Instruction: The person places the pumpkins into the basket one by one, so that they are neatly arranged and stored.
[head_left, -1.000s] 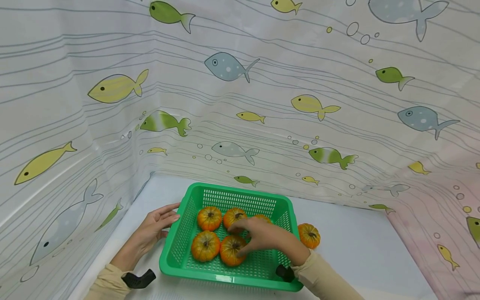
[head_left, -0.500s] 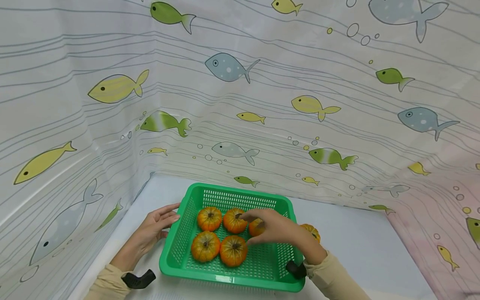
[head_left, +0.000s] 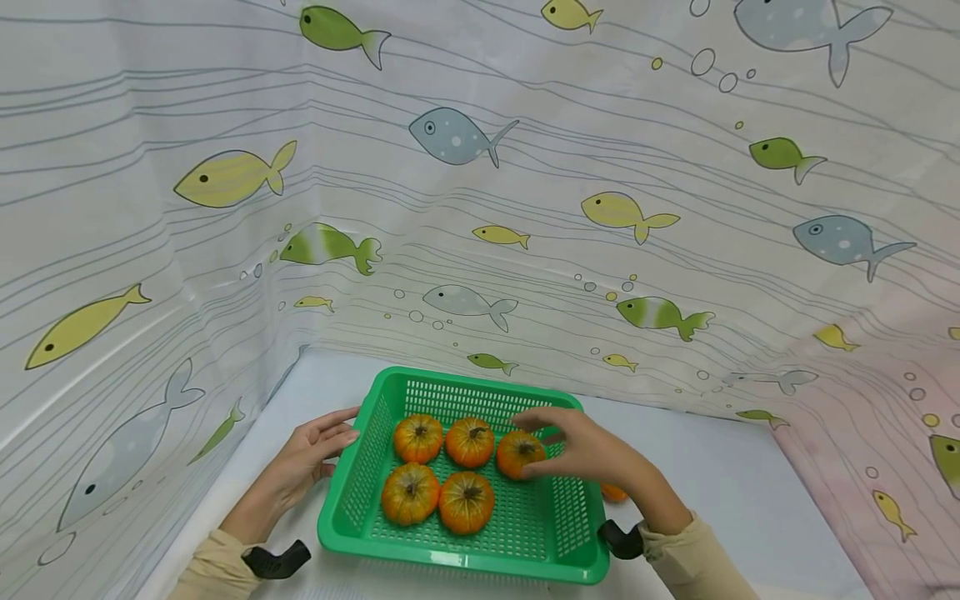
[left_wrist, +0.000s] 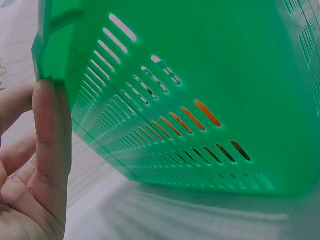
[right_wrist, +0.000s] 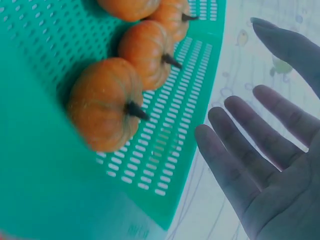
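A green plastic basket (head_left: 442, 557) holds small orange pumpkins. Three form the back row: a left one (head_left: 417, 439), a middle one (head_left: 470, 442) and a right one (head_left: 516, 455). Two more, a left one (head_left: 410, 494) and a right one (head_left: 467, 502), sit in front of them. My right hand (head_left: 573, 443) hovers spread around the back-right pumpkin; in the right wrist view its fingers (right_wrist: 235, 165) are apart and grip nothing. At the basket's left side, my left hand (head_left: 300, 461) touches the rim, fingertips right under its lip in the left wrist view.
Another pumpkin (head_left: 613, 492) lies on the white table (head_left: 720, 500) outside the basket's right wall, mostly hidden by the right forearm. A fish-patterned curtain (head_left: 465, 192) stands behind and at both sides. Black wrist mounts (head_left: 277, 560) show at both cuffs.
My right hand has moved right, from above the front-right pumpkin to the back-right one. Its forearm now covers most of the pumpkin outside. The left hand stays put.
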